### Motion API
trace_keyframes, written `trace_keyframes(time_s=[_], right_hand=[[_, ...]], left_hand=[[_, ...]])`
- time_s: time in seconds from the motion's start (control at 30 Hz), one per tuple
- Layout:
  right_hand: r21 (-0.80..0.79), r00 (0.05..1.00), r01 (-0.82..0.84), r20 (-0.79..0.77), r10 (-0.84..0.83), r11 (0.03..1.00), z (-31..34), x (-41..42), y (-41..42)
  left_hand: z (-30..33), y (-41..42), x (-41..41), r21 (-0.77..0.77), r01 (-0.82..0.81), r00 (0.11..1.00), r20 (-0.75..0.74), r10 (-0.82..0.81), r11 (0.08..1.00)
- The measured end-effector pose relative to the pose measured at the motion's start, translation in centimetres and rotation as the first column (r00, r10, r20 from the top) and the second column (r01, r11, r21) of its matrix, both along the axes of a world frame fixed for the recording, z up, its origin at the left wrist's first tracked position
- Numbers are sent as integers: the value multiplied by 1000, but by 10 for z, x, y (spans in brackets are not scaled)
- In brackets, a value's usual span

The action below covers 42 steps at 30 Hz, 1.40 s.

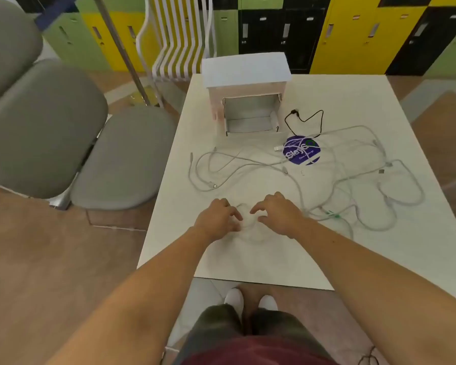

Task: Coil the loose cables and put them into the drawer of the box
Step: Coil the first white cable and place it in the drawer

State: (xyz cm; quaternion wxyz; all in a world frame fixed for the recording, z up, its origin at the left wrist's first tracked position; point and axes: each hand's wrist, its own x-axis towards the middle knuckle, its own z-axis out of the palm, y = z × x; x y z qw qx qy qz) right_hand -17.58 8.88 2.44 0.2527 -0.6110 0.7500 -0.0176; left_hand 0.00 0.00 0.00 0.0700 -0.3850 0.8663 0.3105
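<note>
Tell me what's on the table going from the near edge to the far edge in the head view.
Left hand and right hand on a white cable coil → loose grey cables → purple round sticker → black cable → open drawer → white box.

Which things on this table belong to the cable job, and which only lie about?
For the job:
- white cable between left hand and right hand
- loose grey cables
- black cable
- white box with open drawer

Lying about:
- round purple sticker
- grey chairs
</note>
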Motion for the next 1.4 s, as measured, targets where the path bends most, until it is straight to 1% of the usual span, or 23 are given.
trace_keyframes(time_s=[0.1,0.17,0.27,0.3,0.33,0.37,0.43,0.47,0.53,0.6,0.67,0.7,0.73,0.83,0.93,1.0,1.03,1.13,1.27,1.3,1.33,1.37,1.4], right_hand=[[23,999,13,33,-14,1000,-12,6,3],[26,1000,3,25,-4,1000,-20,12,7],[-54,999,37,32,-36,998,-29,15,9],[-79,997,69,52,-65,994,-31,16,9],[-111,991,110,84,-101,988,-31,17,7],[-140,979,167,137,-148,976,-29,17,5],[-201,948,262,236,-213,944,-22,16,-1],[-220,934,293,274,-229,930,-16,14,-6],[-250,913,323,336,-231,913,-6,10,-15],[-269,894,347,385,-230,898,5,5,-25],[-259,840,407,483,-248,876,15,0,-33],[-243,803,436,539,-253,866,21,-2,-36],[-224,767,458,589,-255,861,27,-3,-40],[-159,676,506,683,-276,848,37,-6,-47],[-98,602,565,728,-328,819,44,-8,-52],[-26,512,610,776,-368,792,51,-7,-53],[33,449,618,805,-387,786,54,-6,-53],[205,287,573,856,-429,793,59,1,-52],[322,145,515,880,-452,794,63,8,-50],[346,138,495,874,-465,797,65,8,-50],[360,162,472,862,-481,805,67,8,-49],[352,228,449,843,-487,821,69,7,-50],[327,326,422,816,-478,845,72,7,-50]], left_hand=[[-5,6,0,-77,25,999,27,-22,997],[-9,12,2,-188,52,998,28,-48,981],[-12,13,4,-301,78,997,35,-71,950],[-13,13,4,-291,78,997,40,-70,954],[-12,13,3,-262,67,998,30,-61,963],[-10,13,2,-196,24,1000,2,-24,980],[-4,11,0,-12,-108,990,-97,106,994],[0,9,-2,84,-151,976,-144,162,985],[8,8,-4,221,-168,954,-210,215,961],[21,9,-8,368,-209,908,-271,319,906],[36,8,-14,528,-265,816,-324,480,807],[43,7,-18,576,-286,770,-338,541,766],[52,6,-22,598,-305,736,-347,582,742],[75,1,-34,638,-322,684,-353,638,699],[90,-4,-41,668,-271,653,-401,642,693],[96,-8,-44,673,-232,631,-445,636,702],[98,-10,-45,677,-222,617,-460,639,701],[101,-17,-48,682,-198,603,-482,636,704],[104,-27,-52,682,-173,580,-512,633,710],[105,-30,-53,695,-168,562,-515,647,699],[105,-32,-54,710,-170,544,-511,666,684],[105,-34,-54,721,-182,526,-503,686,669],[105,-37,-55,726,-197,511,-497,701,658]])
